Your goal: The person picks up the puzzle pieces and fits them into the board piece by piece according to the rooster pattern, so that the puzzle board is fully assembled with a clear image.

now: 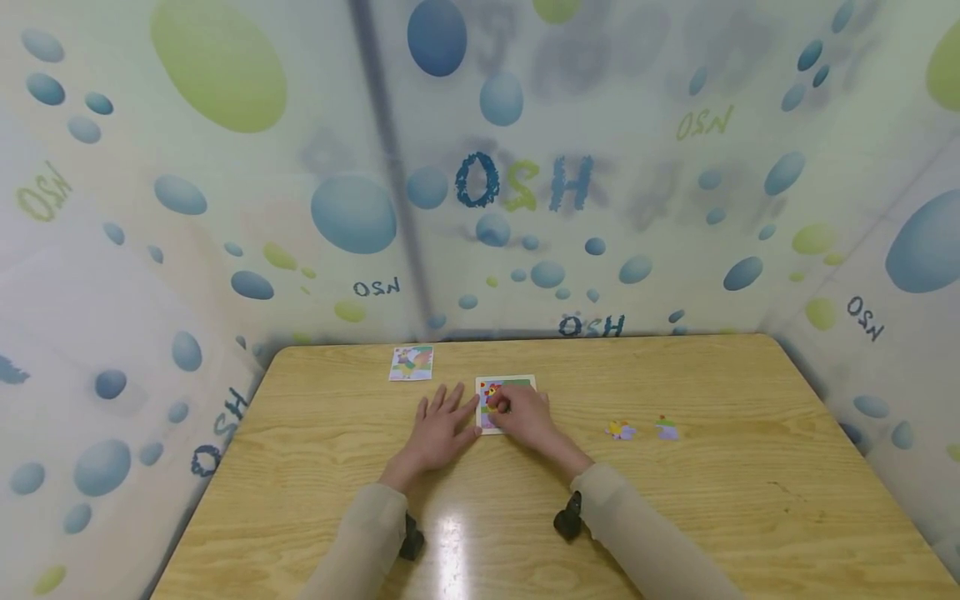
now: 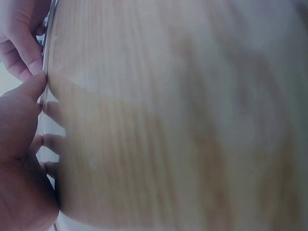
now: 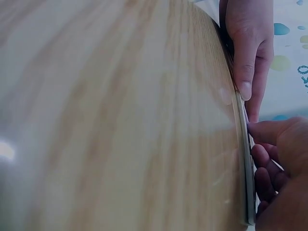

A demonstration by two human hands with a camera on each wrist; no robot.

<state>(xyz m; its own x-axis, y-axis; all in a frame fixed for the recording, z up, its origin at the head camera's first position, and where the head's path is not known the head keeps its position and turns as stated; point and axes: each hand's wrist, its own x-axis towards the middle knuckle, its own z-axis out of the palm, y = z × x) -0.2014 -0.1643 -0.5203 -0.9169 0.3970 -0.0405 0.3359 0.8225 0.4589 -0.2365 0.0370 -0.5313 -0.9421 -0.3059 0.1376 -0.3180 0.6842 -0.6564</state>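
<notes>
A small puzzle board (image 1: 479, 423) with a pale rim lies on the wooden table, showing a red and yellow bird-like figure on a purple and green picture. My left hand (image 1: 437, 435) rests with spread fingers at its left side, the thumb tip right at the lower left corner. Over the board's middle and right part, my right hand (image 1: 527, 417) bends its fingers and pinches a puzzle piece down at the picture. The hand mostly hides that piece. In the right wrist view, the right thumb (image 3: 267, 131) meets the board's edge (image 3: 248, 178) near the left thumb (image 3: 246, 89).
Two loose puzzle pieces lie to the right of the board, one with yellow and purple (image 1: 619, 430), the other green and purple (image 1: 666, 428). A square picture card (image 1: 412, 364) lies at the back left. A patterned curtain (image 1: 525, 275) stands behind the table (image 1: 720, 500).
</notes>
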